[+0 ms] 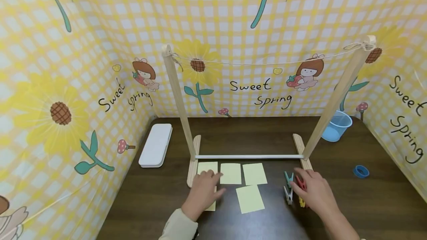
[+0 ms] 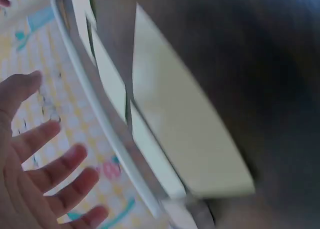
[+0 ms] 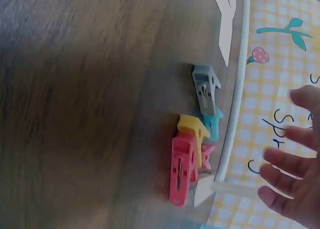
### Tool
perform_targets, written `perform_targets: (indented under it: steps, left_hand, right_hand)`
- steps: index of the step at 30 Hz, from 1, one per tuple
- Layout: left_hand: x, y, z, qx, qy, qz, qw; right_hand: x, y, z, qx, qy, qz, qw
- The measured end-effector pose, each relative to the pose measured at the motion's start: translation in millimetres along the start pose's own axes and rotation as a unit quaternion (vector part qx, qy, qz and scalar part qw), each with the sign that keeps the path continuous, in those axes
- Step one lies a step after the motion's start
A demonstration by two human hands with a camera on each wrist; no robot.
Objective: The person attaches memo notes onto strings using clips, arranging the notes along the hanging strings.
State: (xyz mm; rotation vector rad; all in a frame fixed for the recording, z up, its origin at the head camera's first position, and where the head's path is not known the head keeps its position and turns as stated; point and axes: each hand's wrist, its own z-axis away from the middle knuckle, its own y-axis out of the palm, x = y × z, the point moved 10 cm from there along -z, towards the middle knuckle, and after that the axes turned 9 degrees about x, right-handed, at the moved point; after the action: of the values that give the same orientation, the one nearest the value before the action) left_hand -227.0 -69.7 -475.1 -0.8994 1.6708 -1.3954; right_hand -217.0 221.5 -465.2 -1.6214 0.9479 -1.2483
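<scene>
My left hand hovers over the left pair of pale yellow paper squares, partly hiding them; its fingers are spread and hold nothing. Three more squares lie to its right, one of them a front paper square. My right hand is above a small group of clothespins, fingers loosely bent and apart from them. In the right wrist view I see a grey clothespin, a teal clothespin, a yellow clothespin and a red clothespin, with another red one partly hidden behind.
A wooden frame stands behind the papers, with a left post, a right post, a white crossbar and a string tied across its top. A white case lies left. At right are a blue bucket and blue tape roll.
</scene>
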Motion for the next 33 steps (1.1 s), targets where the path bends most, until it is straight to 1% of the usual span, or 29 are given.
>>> perform_targets:
  steps: [3,5,7,10,12,15,16,20,22,24,26,28,29,31,33]
  left_hand:
    - [-25.4,14.0,-5.2,0.039,0.028,-0.003,0.9988]
    - [-40.8,24.0,-9.9,0.072,0.029,-0.003,0.997]
    - [-53.9,34.4,-15.3,0.102,0.021,-0.02,0.9944]
    - [-69.6,45.2,-20.4,0.126,0.01,-0.054,0.9905]
    - [-78.2,50.8,-21.2,0.134,0.011,-0.079,0.9877]
    - [-88.1,56.6,-19.1,0.147,0.019,-0.09,0.9848]
    - [-90.4,58.2,-18.1,0.155,0.022,-0.085,0.9841]
    - [-95.1,62.9,-15.8,0.184,0.027,-0.046,0.9814]
    - [-96.3,63.8,-15.7,0.187,0.03,-0.035,0.9812]
    - [-97.2,64.0,-15.7,0.185,0.031,-0.025,0.982]
    - [-97.3,64.0,-15.3,0.184,0.027,0.003,0.9826]
    - [-97.2,64.1,-14.8,0.184,0.023,0.045,0.9817]
    - [-96.8,63.9,-14.8,0.184,0.019,0.074,0.9799]
    - [-95.6,64.6,-14.2,0.184,0.013,0.146,0.972]
    - [-94.5,64.2,-14.0,0.18,0.012,0.216,0.9596]
  right_hand:
    - [0.6,13.8,-0.7,0.045,0.005,0.026,0.9986]
    - [0.4,24.5,-0.8,0.074,0.013,0.046,0.9961]
    - [-0.2,32.7,-1.4,0.087,0.023,0.063,0.9939]
    - [-0.4,41.6,-2.5,0.085,0.033,0.075,0.993]
    - [1.7,46.2,-3.2,0.075,0.026,0.075,0.994]
    - [9.5,51.1,-3.0,0.058,-0.008,0.071,0.9957]
    - [12.7,51.6,-2.3,0.05,-0.023,0.069,0.9961]
    - [25.5,50.0,1.2,0.014,-0.084,0.062,0.9945]
    - [29.2,50.0,2.3,0.01,-0.1,0.06,0.9931]
    - [30.5,50.2,2.2,0.019,-0.101,0.047,0.9936]
    - [28.4,50.7,0.8,0.039,-0.082,0.021,0.9957]
    - [25.6,50.5,-0.4,0.062,-0.058,-0.02,0.9962]
    - [24.6,49.7,-1.1,0.071,-0.048,-0.041,0.9955]
    - [24.3,47.5,-2.6,0.083,-0.036,-0.077,0.9929]
    - [28.2,42.0,-3.9,0.087,-0.042,-0.122,0.9878]
